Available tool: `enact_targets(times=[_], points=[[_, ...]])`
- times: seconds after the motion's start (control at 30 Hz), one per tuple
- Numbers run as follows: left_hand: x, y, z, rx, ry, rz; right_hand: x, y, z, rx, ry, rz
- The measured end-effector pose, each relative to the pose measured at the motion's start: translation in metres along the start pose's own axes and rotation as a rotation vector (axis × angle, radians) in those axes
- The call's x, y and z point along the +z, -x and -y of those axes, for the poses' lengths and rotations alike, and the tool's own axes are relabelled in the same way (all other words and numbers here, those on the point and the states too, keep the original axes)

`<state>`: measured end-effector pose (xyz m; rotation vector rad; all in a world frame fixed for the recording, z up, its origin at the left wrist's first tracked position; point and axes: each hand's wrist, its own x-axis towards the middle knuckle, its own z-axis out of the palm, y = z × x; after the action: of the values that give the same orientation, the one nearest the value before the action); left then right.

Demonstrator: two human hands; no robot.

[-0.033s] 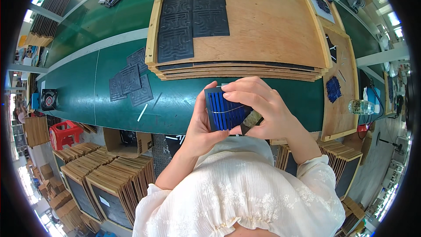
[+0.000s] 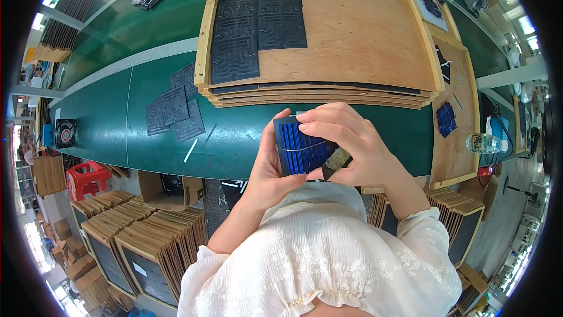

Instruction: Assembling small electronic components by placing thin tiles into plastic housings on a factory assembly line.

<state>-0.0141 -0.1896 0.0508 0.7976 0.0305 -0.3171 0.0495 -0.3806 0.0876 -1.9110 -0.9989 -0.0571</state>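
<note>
Between my two hands, just past the table's near edge, is a small dark square panel with narrow blue strips in a row and a thin pale line running across them. My left hand grips its left side, thumb at the lower edge and fingers along the side. My right hand is closed round the right side, fingertips on the top edge and thumb low. Under the right fingers shows a yellowish patch that I cannot make out. The fingers hide the panel's right part.
Stacked wooden trays lie ahead, the top one with dark grooved panels. Loose grooved panels and a white strip lie to the left. At right, another tray carries blue strips, near a clear bottle.
</note>
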Motion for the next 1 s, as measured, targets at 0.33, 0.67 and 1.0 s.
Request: enact_targets(times=[0.33, 0.67, 1.0], points=[[-0.009, 0.003, 0.004, 0.016, 0.019, 0.057, -0.006, 0.0, 0.002, 0.049, 0.143, 0.056], [0.002, 0.006, -0.006, -0.075, 0.179, 0.03, -0.008, 0.0, 0.003, 0.041, 0.178, 0.062], [0.01, 0.005, -0.004, -0.047, 0.169, 0.007, -0.005, 0.007, -0.002, 0.325, -0.12, -0.164]])
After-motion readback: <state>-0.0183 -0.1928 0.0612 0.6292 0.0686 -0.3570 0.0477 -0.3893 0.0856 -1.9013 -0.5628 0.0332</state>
